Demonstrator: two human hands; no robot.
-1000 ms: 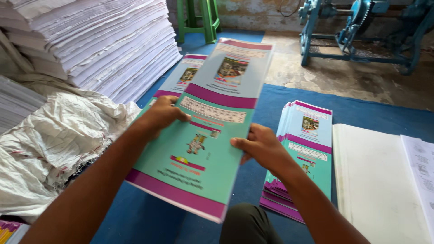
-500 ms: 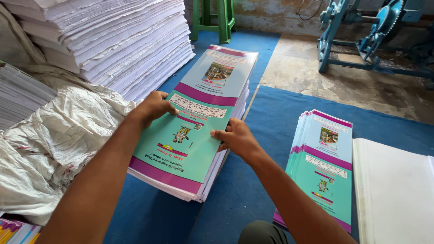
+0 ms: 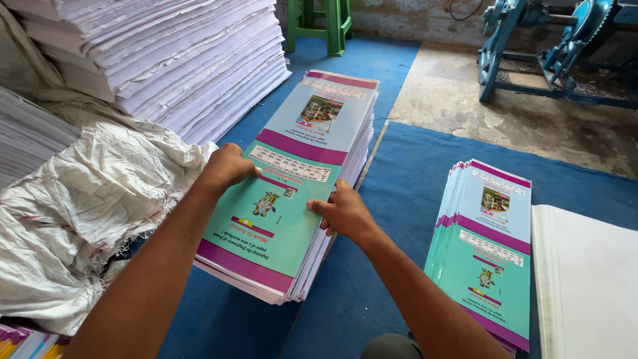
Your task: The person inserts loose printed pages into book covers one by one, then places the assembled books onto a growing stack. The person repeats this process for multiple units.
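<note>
A tall stack of long printed cover sheets (image 3: 292,179), teal and pale blue with purple bands, lies on the blue mat in front of me. My left hand (image 3: 229,166) rests on the stack's left edge with fingers curled over the top sheet. My right hand (image 3: 342,211) presses on the stack's right edge, thumb on top. A second, lower stack of the same covers (image 3: 488,252) lies to the right, untouched.
Big piles of white paper (image 3: 166,60) stand at the left and back. A crumpled white woven sack (image 3: 86,199) lies at the left. White sheets (image 3: 585,279) sit at the far right. A green stool (image 3: 319,23) and a blue machine frame (image 3: 551,53) stand on the concrete floor behind.
The cover sheet I held up in the air has come down onto the left stack. Both hands now rest on the stack's edges, and my view has shifted left.
</note>
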